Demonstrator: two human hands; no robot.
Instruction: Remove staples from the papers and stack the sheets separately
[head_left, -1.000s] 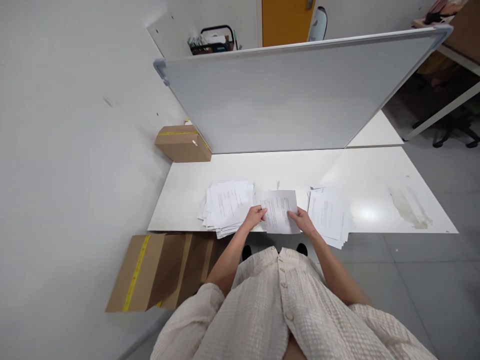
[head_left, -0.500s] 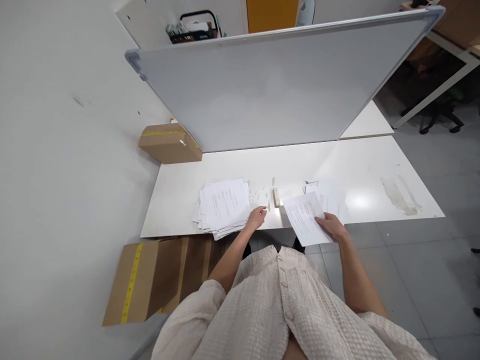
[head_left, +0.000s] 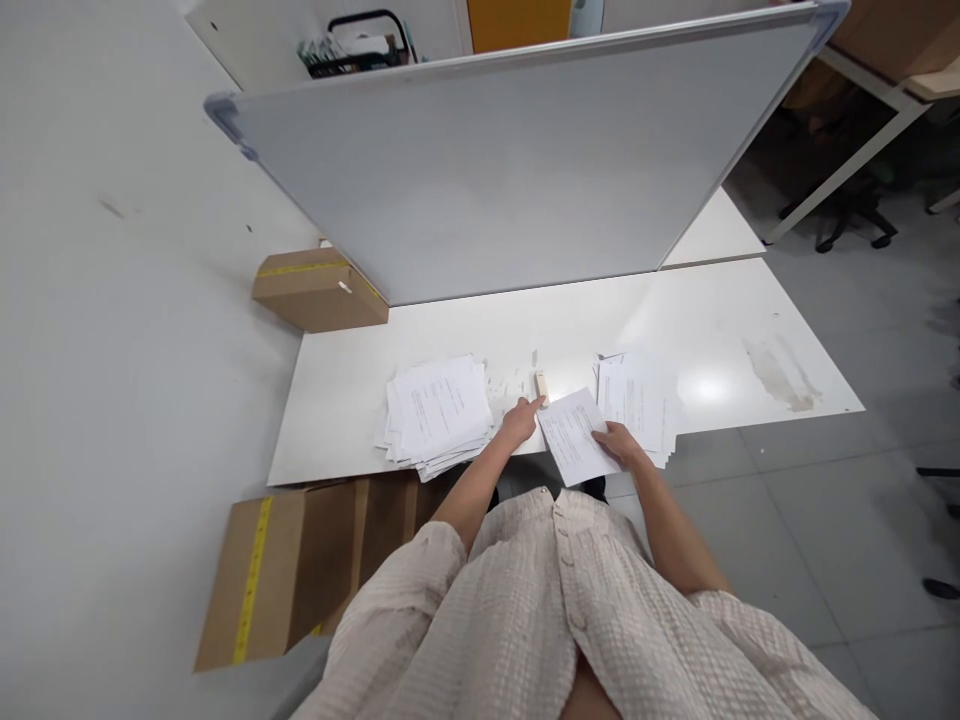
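While the right hand (head_left: 619, 443) grips the right edge of a white rectangular sheet of printed paper (head_left: 576, 437) in its fingers, just below the centre of the frame, the left hand (head_left: 520, 422) points an outstretched index finger at the near end of a small beige oblong block (head_left: 541, 385); whether its fingers grip the block cannot be told. On the glossy white rectangular surface (head_left: 465, 325), an uneven stack of white printed papers (head_left: 436, 405) lies left of centre, and a smaller white paper pile (head_left: 641, 395) right of centre.

The left hand (head_left: 520, 422) has reached the small beige block (head_left: 541, 384).
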